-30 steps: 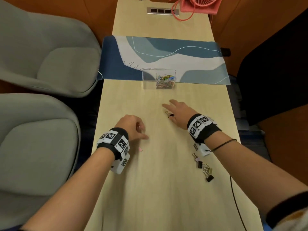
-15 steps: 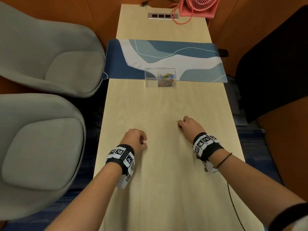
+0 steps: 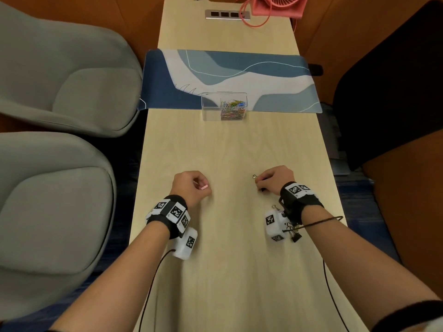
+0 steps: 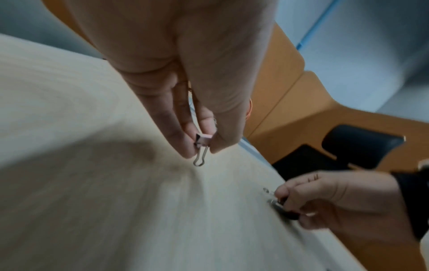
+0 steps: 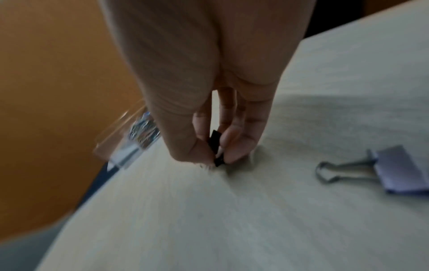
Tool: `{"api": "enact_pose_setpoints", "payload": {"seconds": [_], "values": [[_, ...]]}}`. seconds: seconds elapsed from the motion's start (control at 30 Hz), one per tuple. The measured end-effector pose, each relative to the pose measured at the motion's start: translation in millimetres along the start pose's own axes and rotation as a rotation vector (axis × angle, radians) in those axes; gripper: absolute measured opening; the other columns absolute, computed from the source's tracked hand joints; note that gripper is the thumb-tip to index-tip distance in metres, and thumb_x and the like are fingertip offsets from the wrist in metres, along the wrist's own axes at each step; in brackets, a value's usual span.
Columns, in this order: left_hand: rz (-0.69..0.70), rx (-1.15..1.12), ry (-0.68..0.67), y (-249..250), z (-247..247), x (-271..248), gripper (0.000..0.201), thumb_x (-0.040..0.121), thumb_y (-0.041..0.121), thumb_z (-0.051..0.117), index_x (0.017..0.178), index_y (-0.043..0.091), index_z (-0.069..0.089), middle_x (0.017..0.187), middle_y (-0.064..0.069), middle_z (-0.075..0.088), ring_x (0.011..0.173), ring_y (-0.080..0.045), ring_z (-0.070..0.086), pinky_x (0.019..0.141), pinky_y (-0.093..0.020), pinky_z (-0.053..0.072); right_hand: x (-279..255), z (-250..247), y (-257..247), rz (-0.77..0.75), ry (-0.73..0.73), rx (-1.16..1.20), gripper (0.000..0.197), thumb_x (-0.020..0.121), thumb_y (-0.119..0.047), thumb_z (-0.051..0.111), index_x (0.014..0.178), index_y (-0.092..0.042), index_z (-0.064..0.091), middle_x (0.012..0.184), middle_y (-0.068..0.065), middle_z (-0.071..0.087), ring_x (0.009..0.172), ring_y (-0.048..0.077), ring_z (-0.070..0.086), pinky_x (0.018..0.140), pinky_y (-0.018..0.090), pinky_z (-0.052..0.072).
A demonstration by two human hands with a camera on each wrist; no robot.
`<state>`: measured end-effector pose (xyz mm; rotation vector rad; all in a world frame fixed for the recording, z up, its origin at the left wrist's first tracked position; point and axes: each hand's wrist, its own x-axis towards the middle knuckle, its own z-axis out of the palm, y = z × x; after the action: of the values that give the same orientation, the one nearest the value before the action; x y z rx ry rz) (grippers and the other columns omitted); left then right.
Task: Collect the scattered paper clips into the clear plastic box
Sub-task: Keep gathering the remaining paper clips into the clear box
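The clear plastic box (image 3: 211, 109) stands at the near edge of the blue desk mat, with colourful paper clips (image 3: 233, 109) heaped in its right half. My left hand (image 3: 200, 185) pinches a small pink binder clip (image 4: 202, 140) between thumb and fingertips, just above the wooden table. My right hand (image 3: 260, 181) pinches a small black binder clip (image 5: 216, 146) low against the table. Its wire handle (image 3: 254, 176) pokes out to the left. Both hands are well short of the box, which shows blurred in the right wrist view (image 5: 130, 139).
Several more binder clips (image 3: 293, 233) lie under my right wrist, one of them lilac (image 5: 394, 170). The blue and white desk mat (image 3: 263, 75) crosses the table. Behind it are a socket strip (image 3: 227, 14) and a pink fan (image 3: 278, 4). Grey chairs (image 3: 60, 75) stand to the left.
The left hand has lifted the pink clip that lay on the table. The right hand's straight fingers have curled round the black clip. Both hands now sit farther from the box.
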<state>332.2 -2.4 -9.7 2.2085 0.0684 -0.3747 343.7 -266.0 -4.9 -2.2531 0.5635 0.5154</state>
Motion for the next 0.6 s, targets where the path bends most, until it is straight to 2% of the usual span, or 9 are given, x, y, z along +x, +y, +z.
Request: {"api": "enact_pose_setpoints", "payload": {"seconds": [0.07, 0.13, 0.23, 0.27, 0.37, 0.43, 0.5, 0.6], "values": [[-0.001, -0.059, 0.023, 5, 0, 5, 0.008, 0.07, 0.009, 0.075, 0.072, 0.015, 0.072, 0.068, 0.005, 0.067, 0.058, -0.005, 0.06, 0.057, -0.008, 0.046, -1, -2, 4, 0.03, 0.012, 0.117, 0.01, 0.067, -0.015, 0.08, 0.073, -0.023, 0.079, 0.076, -0.004, 0.074, 0.073, 0.012, 0.068, 0.076, 0.026, 0.058], [0.014, -0.073, 0.014, 10, 1, 11, 0.007, 0.071, 0.012, 0.077, 0.075, 0.016, 0.073, 0.069, 0.006, 0.067, 0.058, -0.004, 0.059, 0.056, -0.006, 0.045, -1, -4, 5, 0.02, 0.029, 0.148, 0.011, 0.067, -0.015, 0.079, 0.074, -0.024, 0.079, 0.076, -0.006, 0.074, 0.074, 0.01, 0.068, 0.075, 0.023, 0.058], [0.021, -0.063, -0.042, 14, 6, 19, 0.007, 0.071, 0.013, 0.079, 0.075, 0.016, 0.074, 0.07, 0.003, 0.069, 0.055, 0.0, 0.056, 0.055, -0.004, 0.042, -3, -2, 4, -0.121, 0.094, -0.014, 0.008, 0.074, -0.013, 0.076, 0.079, -0.019, 0.078, 0.079, -0.007, 0.07, 0.066, 0.001, 0.06, 0.063, 0.007, 0.047], [0.019, -0.056, -0.045, 13, 9, 20, 0.007, 0.072, 0.014, 0.08, 0.075, 0.017, 0.074, 0.07, 0.003, 0.069, 0.054, 0.001, 0.055, 0.055, -0.005, 0.042, -3, 1, 3, -0.188, 0.118, -0.035, 0.006, 0.076, -0.014, 0.076, 0.079, -0.018, 0.078, 0.08, -0.006, 0.069, 0.066, 0.003, 0.06, 0.064, 0.008, 0.046], [0.001, -0.079, 0.017, 8, 12, 27, 0.008, 0.073, 0.018, 0.08, 0.077, 0.02, 0.073, 0.071, 0.006, 0.068, 0.057, -0.003, 0.057, 0.058, -0.011, 0.048, 5, 12, -3, -0.334, 0.226, 0.017, 0.007, 0.078, -0.009, 0.074, 0.08, -0.015, 0.078, 0.085, -0.001, 0.065, 0.072, 0.014, 0.064, 0.075, 0.023, 0.054], [-0.022, -0.112, 0.069, 7, 10, 32, 0.007, 0.076, 0.017, 0.079, 0.079, 0.019, 0.074, 0.072, 0.005, 0.067, 0.056, -0.004, 0.057, 0.059, -0.014, 0.051, 20, 17, -16, -0.381, 0.285, -0.014, 0.009, 0.083, -0.007, 0.07, 0.087, -0.01, 0.077, 0.092, 0.003, 0.061, 0.076, 0.015, 0.061, 0.079, 0.024, 0.053], [-0.034, -0.126, 0.12, 7, 6, 37, 0.004, 0.079, 0.016, 0.076, 0.082, 0.019, 0.074, 0.074, 0.005, 0.066, 0.053, 0.001, 0.054, 0.055, -0.009, 0.048, 34, 23, -34, -0.453, 0.273, -0.118, 0.016, 0.086, -0.009, 0.066, 0.1, -0.005, 0.074, 0.103, 0.007, 0.056, 0.08, 0.014, 0.055, 0.084, 0.022, 0.05], [-0.021, -0.133, 0.208, 7, -6, 48, 0.003, 0.082, 0.019, 0.074, 0.085, 0.019, 0.076, 0.074, 0.004, 0.067, 0.051, 0.001, 0.054, 0.053, -0.004, 0.043, 52, 39, -60, -0.53, 0.17, -0.28, 0.04, 0.085, -0.028, 0.069, 0.115, -0.003, 0.066, 0.117, 0.009, 0.045, 0.09, 0.02, 0.056, 0.092, 0.027, 0.047]]}}
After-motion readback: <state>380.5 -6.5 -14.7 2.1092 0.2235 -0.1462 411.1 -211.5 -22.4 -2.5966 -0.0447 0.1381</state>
